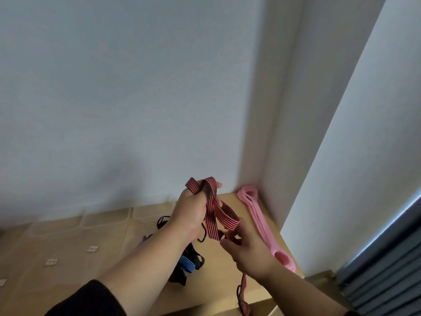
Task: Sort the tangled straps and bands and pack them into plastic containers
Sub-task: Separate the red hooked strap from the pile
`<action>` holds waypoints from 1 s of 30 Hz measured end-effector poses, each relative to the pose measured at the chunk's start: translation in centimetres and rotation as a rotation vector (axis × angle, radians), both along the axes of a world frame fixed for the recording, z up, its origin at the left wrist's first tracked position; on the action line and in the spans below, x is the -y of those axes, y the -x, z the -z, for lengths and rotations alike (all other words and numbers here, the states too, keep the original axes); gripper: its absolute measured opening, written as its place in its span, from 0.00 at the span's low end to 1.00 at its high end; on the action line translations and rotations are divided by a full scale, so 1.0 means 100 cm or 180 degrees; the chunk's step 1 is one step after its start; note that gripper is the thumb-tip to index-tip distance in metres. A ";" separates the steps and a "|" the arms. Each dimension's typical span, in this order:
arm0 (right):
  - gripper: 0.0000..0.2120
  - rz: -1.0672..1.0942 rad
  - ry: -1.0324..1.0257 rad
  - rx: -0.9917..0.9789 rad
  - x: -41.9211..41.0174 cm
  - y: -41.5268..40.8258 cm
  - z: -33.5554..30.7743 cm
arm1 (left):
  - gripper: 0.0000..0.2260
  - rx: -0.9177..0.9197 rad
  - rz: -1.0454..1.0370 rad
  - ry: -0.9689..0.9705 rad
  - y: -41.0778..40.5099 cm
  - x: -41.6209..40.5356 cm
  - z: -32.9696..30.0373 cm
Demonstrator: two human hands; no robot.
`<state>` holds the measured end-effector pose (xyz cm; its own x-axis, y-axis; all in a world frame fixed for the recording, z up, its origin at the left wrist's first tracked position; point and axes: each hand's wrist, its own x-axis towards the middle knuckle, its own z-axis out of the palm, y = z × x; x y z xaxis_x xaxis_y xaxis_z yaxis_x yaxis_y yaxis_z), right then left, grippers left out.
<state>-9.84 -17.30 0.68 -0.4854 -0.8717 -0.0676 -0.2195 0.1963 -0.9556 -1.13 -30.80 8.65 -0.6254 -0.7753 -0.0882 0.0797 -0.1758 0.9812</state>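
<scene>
The left hand (193, 210) is raised above the desk (68, 270), its fingers curled in a tight grip round the red strap (213, 210) — a flat red band with dark stripes, looped over the fingers and hanging down in folds. The right hand (248, 249) sits lower and to the right, its fingertips pinching a lower part of the same strap; the pinch is a closed grip on the band. A loose end of the strap hangs below the right wrist and ends in a dark hook (242, 299) near the desk's front edge.

On the desk, under the left forearm, lies a tangle of straps (191, 263) — black ones with a blue striped one among them, and a bit of purple just left of the arm. A long pink band (262, 224) lies flat along the right edge of the desk, its far end touching the wall corner. Clear plastic containers (107, 217) stand in a row at the back of the desk against the wall; what they hold cannot be made out. Small white pieces (51, 262) lie on the left part of the desk, well apart from the tangle. A dark sleeve (91, 302) covers the left arm near the elbow.
</scene>
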 end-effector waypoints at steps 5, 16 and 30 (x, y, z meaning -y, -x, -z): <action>0.08 -0.0356 -0.0251 -0.0414 -0.024 0.012 -0.004 | 0.08 -0.0080 -0.0287 -0.0242 0.006 -0.021 -0.005; 0.18 -0.1281 -0.0068 0.2001 -0.061 0.014 0.007 | 0.12 -0.0078 -0.0747 -0.0343 0.014 -0.053 -0.003; 0.11 -0.0223 0.1521 0.3388 -0.031 0.027 -0.080 | 0.16 0.1030 0.0808 -0.0175 -0.034 -0.116 0.058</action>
<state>-12.53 -14.21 8.63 -0.3313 -0.9410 -0.0693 0.7406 -0.2138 -0.6371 2.31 -19.23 2.89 -0.7294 -0.5886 -0.3485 -0.2839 -0.2031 0.9371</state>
